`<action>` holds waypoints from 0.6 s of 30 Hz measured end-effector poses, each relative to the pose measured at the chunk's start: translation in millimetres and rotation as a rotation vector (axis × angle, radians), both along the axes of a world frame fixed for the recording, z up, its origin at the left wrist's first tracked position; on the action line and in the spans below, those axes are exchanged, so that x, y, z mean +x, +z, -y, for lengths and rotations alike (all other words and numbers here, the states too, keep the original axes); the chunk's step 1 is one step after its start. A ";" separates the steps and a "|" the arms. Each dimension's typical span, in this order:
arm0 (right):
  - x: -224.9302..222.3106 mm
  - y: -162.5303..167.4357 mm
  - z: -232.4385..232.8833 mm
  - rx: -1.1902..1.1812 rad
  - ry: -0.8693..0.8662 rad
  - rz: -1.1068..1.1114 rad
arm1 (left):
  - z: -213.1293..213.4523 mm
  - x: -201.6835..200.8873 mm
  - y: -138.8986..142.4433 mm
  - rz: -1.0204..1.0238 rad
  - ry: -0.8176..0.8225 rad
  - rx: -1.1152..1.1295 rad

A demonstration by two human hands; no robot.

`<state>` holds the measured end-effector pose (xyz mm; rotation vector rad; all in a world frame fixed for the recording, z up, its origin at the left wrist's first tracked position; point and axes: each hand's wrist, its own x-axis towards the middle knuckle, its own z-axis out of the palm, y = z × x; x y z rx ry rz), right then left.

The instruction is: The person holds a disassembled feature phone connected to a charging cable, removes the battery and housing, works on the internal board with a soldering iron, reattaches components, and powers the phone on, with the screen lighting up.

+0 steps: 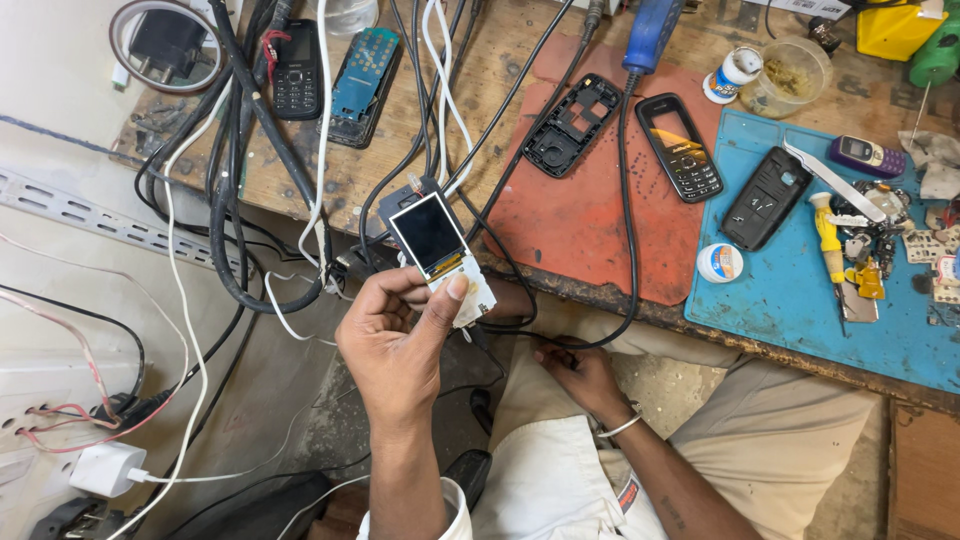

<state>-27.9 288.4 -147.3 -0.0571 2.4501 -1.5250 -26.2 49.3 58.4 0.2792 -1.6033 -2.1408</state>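
Observation:
My left hand (pixel 395 335) holds up a small phone display module (pixel 437 245), a dark screen in a white frame with a ribbon tail, pinched between thumb and fingers just in front of the bench edge. My right hand (pixel 580 375) rests low on my lap by a black cable, fingers curled, a thin bracelet at the wrist; nothing visible in it. On the red mat (pixel 590 230) lie an empty black phone housing (pixel 571 125) and a black keypad phone front (pixel 680 147).
A blue mat (pixel 800 300) at right carries a black phone back cover (pixel 766 197), tweezers, a yellow screwdriver (pixel 830 240), a purple phone and small parts. Tangled cables (pixel 250 150) drape off the bench's left edge. Two more phones lie at the back left. Chargers and a power strip sit lower left.

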 end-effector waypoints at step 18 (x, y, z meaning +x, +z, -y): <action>0.3 1.5 -1.8 0.024 -0.001 0.007 | -1.3 -0.1 4.5 0.013 0.007 0.008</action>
